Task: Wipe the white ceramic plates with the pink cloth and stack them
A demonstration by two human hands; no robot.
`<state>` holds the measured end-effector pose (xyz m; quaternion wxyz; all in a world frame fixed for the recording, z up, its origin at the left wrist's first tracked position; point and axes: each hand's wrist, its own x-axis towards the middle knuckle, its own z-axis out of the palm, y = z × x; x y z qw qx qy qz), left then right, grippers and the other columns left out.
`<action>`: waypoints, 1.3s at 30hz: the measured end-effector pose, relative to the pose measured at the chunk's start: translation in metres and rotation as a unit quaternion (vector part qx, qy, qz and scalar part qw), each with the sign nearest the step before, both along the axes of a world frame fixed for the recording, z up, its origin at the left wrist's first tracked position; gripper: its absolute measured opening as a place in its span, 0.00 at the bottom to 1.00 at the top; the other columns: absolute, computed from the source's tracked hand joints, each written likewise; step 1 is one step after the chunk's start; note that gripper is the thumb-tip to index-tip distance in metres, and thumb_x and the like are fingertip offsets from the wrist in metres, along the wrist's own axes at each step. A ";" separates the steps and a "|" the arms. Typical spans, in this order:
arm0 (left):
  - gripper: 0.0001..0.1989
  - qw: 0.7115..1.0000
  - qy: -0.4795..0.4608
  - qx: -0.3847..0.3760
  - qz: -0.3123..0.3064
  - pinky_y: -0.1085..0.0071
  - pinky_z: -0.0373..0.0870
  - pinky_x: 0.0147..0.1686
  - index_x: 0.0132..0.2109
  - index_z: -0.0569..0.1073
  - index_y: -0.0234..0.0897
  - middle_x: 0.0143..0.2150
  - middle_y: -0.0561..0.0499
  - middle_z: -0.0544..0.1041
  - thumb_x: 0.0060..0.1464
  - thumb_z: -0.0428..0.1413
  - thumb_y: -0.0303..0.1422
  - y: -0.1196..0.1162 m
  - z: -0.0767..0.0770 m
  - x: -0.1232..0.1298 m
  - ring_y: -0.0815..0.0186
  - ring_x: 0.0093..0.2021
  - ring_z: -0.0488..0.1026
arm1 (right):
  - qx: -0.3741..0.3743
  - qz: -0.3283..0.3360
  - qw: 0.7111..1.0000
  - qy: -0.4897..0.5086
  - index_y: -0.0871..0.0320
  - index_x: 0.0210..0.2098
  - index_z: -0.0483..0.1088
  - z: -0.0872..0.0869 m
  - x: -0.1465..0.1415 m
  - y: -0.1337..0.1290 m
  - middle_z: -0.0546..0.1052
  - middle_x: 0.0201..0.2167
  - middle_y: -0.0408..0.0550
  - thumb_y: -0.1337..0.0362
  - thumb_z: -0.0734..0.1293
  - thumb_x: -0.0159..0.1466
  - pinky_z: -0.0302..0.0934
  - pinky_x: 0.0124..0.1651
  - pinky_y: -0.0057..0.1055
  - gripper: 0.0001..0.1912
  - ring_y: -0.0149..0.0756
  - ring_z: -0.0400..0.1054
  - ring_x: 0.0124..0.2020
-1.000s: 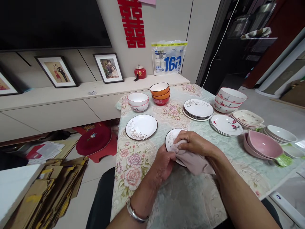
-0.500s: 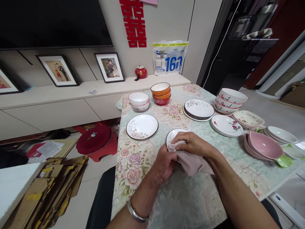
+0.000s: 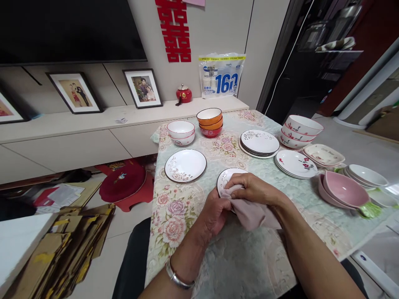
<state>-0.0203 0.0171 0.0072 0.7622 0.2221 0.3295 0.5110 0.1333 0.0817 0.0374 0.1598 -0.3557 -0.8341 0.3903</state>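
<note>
The small plate is sitting near the table's front edge, the left hand gripping its rim while the right hand is pressing the pinkish cloth onto it; steadying that rim firmly seems wise.

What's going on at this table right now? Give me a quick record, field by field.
Left hand: grips the near edge of a small plate
Right hand: presses a pinkish cloth onto that plate
Surface: table with floral cloth
Nearby: one plate to the left; orange and red bowls behind; plate stack; pink bowls at right
</note>
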 end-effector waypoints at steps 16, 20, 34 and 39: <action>0.26 1.000 0.012 -0.013 0.007 0.73 0.54 0.27 0.38 0.71 0.33 0.27 0.54 0.69 0.24 0.49 0.20 0.001 -0.004 0.001 0.69 0.28 0.63 | 0.033 0.003 0.999 0.028 0.54 0.42 0.77 -0.004 -0.006 -0.002 0.77 0.40 0.44 0.66 0.68 0.61 0.61 0.49 0.32 0.10 0.36 0.70 0.43; 0.26 1.000 0.016 -0.008 -0.002 0.72 0.54 0.27 0.39 0.72 0.33 0.27 0.54 0.69 0.25 0.50 0.20 0.001 -0.003 0.000 0.69 0.28 0.63 | 0.000 -0.044 0.999 0.031 0.54 0.45 0.76 -0.005 -0.002 -0.003 0.78 0.44 0.44 0.66 0.68 0.59 0.62 0.51 0.34 0.13 0.38 0.71 0.46; 0.31 0.999 0.039 0.031 -0.008 0.71 0.63 0.31 0.47 0.73 0.34 0.34 0.52 0.75 0.29 0.51 0.20 0.002 -0.004 -0.005 0.65 0.32 0.68 | 0.167 -0.164 0.971 -0.048 0.56 0.53 0.73 -0.026 0.001 -0.030 0.71 0.50 0.54 0.64 0.65 0.65 0.58 0.56 0.40 0.18 0.43 0.63 0.52; 0.32 0.998 0.039 0.041 -0.005 0.74 0.60 0.30 0.47 0.73 0.35 0.32 0.53 0.74 0.27 0.50 0.18 -0.002 -0.003 -0.008 0.67 0.31 0.67 | 0.170 -0.079 0.982 -0.007 0.53 0.51 0.73 -0.018 -0.010 -0.046 0.71 0.50 0.50 0.72 0.62 0.65 0.58 0.55 0.36 0.17 0.39 0.63 0.52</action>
